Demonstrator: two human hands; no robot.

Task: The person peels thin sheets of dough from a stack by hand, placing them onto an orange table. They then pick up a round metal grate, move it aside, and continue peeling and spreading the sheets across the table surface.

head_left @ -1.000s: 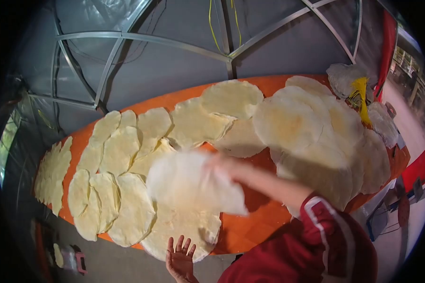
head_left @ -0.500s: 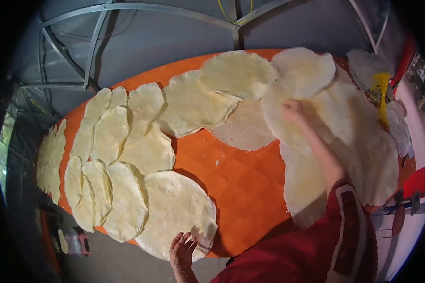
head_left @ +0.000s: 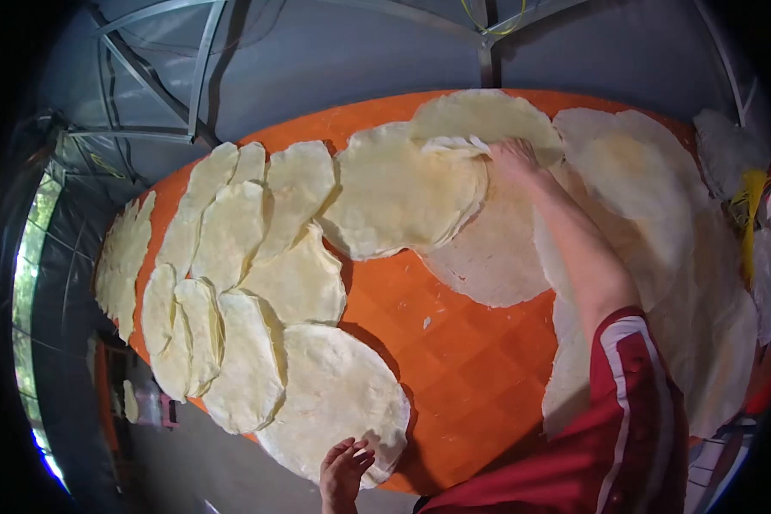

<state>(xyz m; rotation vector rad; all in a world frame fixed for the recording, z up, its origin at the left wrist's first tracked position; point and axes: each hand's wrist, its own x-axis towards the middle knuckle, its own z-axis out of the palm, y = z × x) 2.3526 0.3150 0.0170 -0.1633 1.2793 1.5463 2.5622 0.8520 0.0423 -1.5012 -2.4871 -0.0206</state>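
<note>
Thin, round flatbreads lie in overlapping stacks on an orange table. My right hand [head_left: 512, 156] reaches to the far side, its fingers closed on the front edge of a pale flatbread [head_left: 488, 111], which is lifted and folded back there. Beneath that edge is another pale flatbread [head_left: 394, 197], and a thinner, more see-through flatbread [head_left: 497, 248] lies just in front. My left hand [head_left: 344, 471] is at the near edge with its fingers loosely bent and apart, holding nothing. It hovers over or rests against a large flatbread [head_left: 334, 403]; contact cannot be made out.
Several flatbreads [head_left: 231, 240] overlap on the left, and translucent flatbreads [head_left: 642, 180] cover the right. Orange tabletop [head_left: 454, 368] shows in the middle. Clear plastic bags [head_left: 728, 146] and a yellow cord [head_left: 750, 206] lie at the right end. A grey wall with metal framing [head_left: 360, 51] stands behind.
My right hand has moved left from the translucent flatbreads and taken hold of the far flatbread's edge, folding it up. The view has shifted left; my left hand stays near the front flatbread.
</note>
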